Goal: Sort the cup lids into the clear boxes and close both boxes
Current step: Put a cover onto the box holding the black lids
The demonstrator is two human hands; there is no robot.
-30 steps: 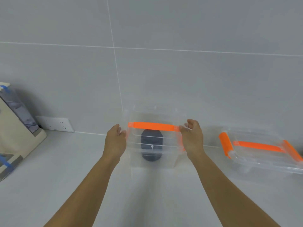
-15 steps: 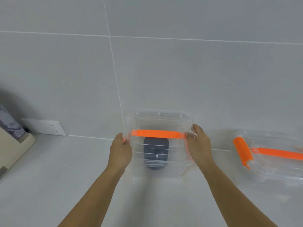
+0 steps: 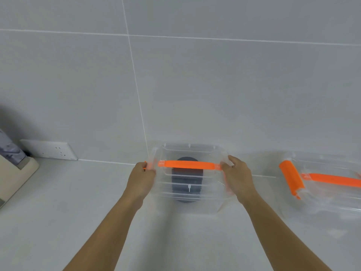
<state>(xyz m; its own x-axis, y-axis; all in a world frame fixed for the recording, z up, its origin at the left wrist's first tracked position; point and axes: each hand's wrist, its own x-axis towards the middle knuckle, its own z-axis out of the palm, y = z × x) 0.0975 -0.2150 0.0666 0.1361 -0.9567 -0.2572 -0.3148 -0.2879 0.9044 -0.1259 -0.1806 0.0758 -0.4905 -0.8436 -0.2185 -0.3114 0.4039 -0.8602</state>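
- The clear box (image 3: pixel 188 178) sits on the pale counter (image 3: pixel 58 212) close to the tiled wall (image 3: pixel 214 85), straight ahead of you, with its orange handle (image 3: pixel 189 164) lying across the top.
- Through its walls you can see a stack of dark cup lids (image 3: pixel 186 180) standing in the middle.
- Your left hand (image 3: pixel 141 178) is wrapped around the box's left end, fingers curled onto the orange latch there.
- Your right hand (image 3: pixel 237 178) clasps the right end, thumb up on the rim near the handle's end; the latch under that palm is hidden.
- To your right, apart from the first, a second clear box (image 3: pixel 328 188) lies with an orange side latch (image 3: pixel 291 178) facing you and an orange bar (image 3: pixel 332 179) across its lid; it runs off the picture's edge.
- To your left, well apart, a white wall socket (image 3: pixel 46 150) sits low on the wall, and a beige appliance (image 3: pixel 15 173) stands at the picture's edge.
- The counter in front of the box, around your forearms, is bare; the wall leaves only a little room behind it.
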